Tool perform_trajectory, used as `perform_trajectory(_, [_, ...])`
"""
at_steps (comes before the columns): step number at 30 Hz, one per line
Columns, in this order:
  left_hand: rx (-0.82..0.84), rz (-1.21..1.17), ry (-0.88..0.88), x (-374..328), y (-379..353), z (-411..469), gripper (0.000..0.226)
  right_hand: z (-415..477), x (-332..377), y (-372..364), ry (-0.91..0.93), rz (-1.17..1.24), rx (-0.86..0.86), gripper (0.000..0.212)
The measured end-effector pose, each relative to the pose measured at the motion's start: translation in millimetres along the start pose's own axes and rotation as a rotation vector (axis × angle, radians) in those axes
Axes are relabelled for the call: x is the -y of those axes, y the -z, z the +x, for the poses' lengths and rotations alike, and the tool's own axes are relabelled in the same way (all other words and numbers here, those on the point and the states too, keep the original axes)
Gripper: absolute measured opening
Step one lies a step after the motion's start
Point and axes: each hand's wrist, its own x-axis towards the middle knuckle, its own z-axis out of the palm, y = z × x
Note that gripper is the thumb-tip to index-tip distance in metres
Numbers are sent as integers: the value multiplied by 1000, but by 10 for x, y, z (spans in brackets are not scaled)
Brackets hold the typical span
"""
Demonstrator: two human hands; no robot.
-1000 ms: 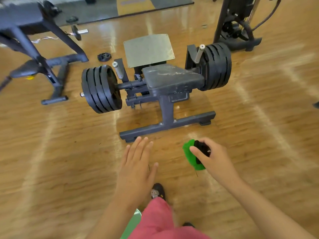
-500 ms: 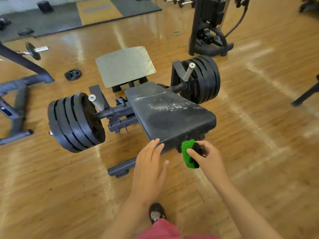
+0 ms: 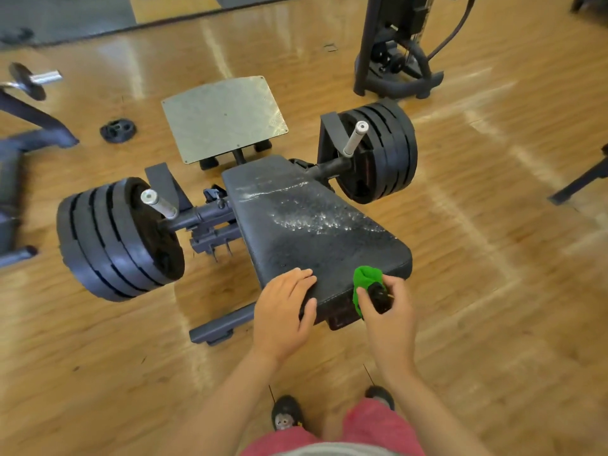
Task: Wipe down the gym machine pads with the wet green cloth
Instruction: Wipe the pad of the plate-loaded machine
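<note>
A black padded seat (image 3: 309,222) of a low weight machine fills the middle of the view, with wet shiny streaks across its far half. My left hand (image 3: 284,312) rests on the pad's near left corner, its fingers on top and its thumb at the front edge. My right hand (image 3: 390,311) grips a bunched green cloth (image 3: 365,281) together with a small black object, right at the pad's near right edge.
Stacks of black weight plates hang at the left (image 3: 115,238) and right (image 3: 378,153) of the pad. A metal foot plate (image 3: 223,118) lies behind it. Another machine base (image 3: 394,74) stands at the back right, a bench frame (image 3: 23,139) at the left. Wooden floor all round.
I have come closer to the machine. My left hand went from hovering in the air to resting on the pad's near corner. My right hand brought the green cloth up to the pad's edge.
</note>
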Motion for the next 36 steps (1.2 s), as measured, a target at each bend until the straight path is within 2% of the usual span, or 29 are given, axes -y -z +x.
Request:
perform_trajectory(4, [-6,-8,46,-26,-12,5,38,-77,-10,-89,143,-111,198,23])
perform_trajectory(9, [5,5,72,-38,-6,-1,38,106,-102,63,297,-171,296,25])
perform_trajectory(12, [-7,25,97,-73,-7,2,39,321,-178,271,275,-212,233,24])
perform_trajectory(16, [11,55,139,-95,4,-12,40,564,-229,556,136,-156,130,24])
perform_trajectory(20, [24,73,153,-97,0,-13,40,507,-218,521,84,-158,102,22])
perform_trajectory(22, [28,77,155,-101,2,-8,41,345,-214,370,140,-180,184,24])
perform_trajectory(25, [37,82,155,-99,6,-7,42,86,-221,159,376,-215,376,27])
perform_trajectory(27, [43,82,163,-102,8,-10,42,109,-241,151,409,-215,426,27])
perform_trajectory(29, [38,84,172,-115,8,-19,43,228,-284,256,363,-217,387,26])
perform_trajectory(33, [28,90,198,-150,8,-14,44,545,-338,616,104,-203,184,23])
perform_trajectory(36, [34,97,205,-158,15,-16,46,608,-331,697,13,-161,108,26])
